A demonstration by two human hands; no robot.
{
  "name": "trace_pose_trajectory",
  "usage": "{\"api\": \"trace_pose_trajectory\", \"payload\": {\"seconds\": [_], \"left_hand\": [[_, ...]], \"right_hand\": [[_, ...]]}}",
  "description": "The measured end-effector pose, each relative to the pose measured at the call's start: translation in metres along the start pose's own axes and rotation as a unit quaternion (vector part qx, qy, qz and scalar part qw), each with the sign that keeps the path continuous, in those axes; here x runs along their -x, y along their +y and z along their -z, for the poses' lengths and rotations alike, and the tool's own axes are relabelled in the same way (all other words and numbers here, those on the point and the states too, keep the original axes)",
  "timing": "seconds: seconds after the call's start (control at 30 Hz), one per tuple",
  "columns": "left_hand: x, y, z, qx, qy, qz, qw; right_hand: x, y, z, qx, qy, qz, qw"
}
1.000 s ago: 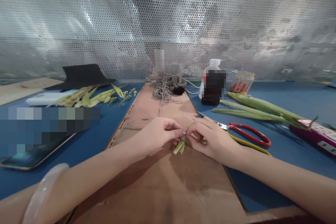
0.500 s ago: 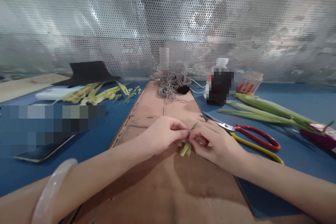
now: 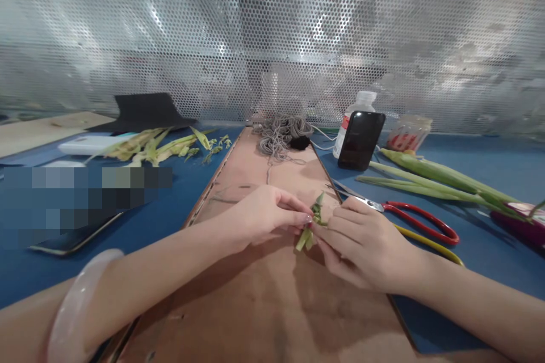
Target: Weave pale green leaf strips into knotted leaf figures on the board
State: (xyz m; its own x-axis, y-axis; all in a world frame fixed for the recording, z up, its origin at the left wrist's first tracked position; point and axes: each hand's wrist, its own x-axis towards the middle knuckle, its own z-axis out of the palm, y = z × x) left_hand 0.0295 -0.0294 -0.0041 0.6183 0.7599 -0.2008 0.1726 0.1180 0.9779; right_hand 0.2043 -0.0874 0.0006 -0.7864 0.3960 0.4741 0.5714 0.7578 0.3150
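Note:
My left hand pinches a small bundle of green plant pieces between thumb and fingertips, above the brown cardboard. Dark green leafy tips stick out above the pinch, and pale cut stalks show below it. My right hand is closed, its fingers curled against the bundle's right side; exactly what its fingertips grip is partly hidden. Just beyond my right hand lie scissors with one red and one yellow handle. A tangle of grey cord rests at the far end of the cardboard, one strand trailing towards my hands.
Withered leaves lie at the left near a white box. A black phone leans on a bottle. Green corn leaves, a jar and something purple are at the right. Perforated metal stands behind.
My right hand has turned and its fingers have curled in, back of the hand upward, showing more of the bundle's leafy top. My left hand keeps its pinch in nearly the same place.

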Motion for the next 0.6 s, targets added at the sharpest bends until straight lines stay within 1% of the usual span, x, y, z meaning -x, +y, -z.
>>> {"api": "trace_pose_trajectory", "payload": {"seconds": [0.1,0.17,0.23,0.3,0.37,0.4,0.47,0.6], "left_hand": [[0.0015,0.0022,0.0004,-0.032,0.003,-0.001,0.999],[0.0019,0.0031,0.0007,-0.05,0.001,-0.011,0.999],[0.0016,0.0033,0.0011,-0.062,0.003,-0.022,0.998],[0.001,0.003,0.0012,-0.072,0.006,-0.032,0.997],[0.0005,0.0025,0.0011,-0.081,0.01,-0.04,0.996],[0.0003,0.0024,0.001,-0.083,0.012,-0.043,0.996],[0.0004,0.0025,0.0004,-0.077,0.016,-0.045,0.996],[0.0011,0.0032,-0.001,-0.057,0.023,-0.045,0.997]], "right_hand": [[-0.0009,-0.0007,0.001,-0.003,-0.006,-0.006,1.0],[-0.0005,-0.0004,-0.0001,-0.036,0.0,-0.027,0.999],[0.0001,0.0004,-0.0021,-0.078,0.018,-0.082,0.993],[-0.0001,0.0015,-0.0041,-0.106,0.03,-0.163,0.98],[-0.0012,0.0026,-0.0053,-0.124,0.022,-0.235,0.964],[-0.002,0.003,-0.0054,-0.134,0.012,-0.26,0.956],[-0.0037,0.0031,-0.0048,-0.158,-0.008,-0.287,0.945],[-0.0057,0.002,-0.004,-0.183,-0.021,-0.301,0.935]]}}
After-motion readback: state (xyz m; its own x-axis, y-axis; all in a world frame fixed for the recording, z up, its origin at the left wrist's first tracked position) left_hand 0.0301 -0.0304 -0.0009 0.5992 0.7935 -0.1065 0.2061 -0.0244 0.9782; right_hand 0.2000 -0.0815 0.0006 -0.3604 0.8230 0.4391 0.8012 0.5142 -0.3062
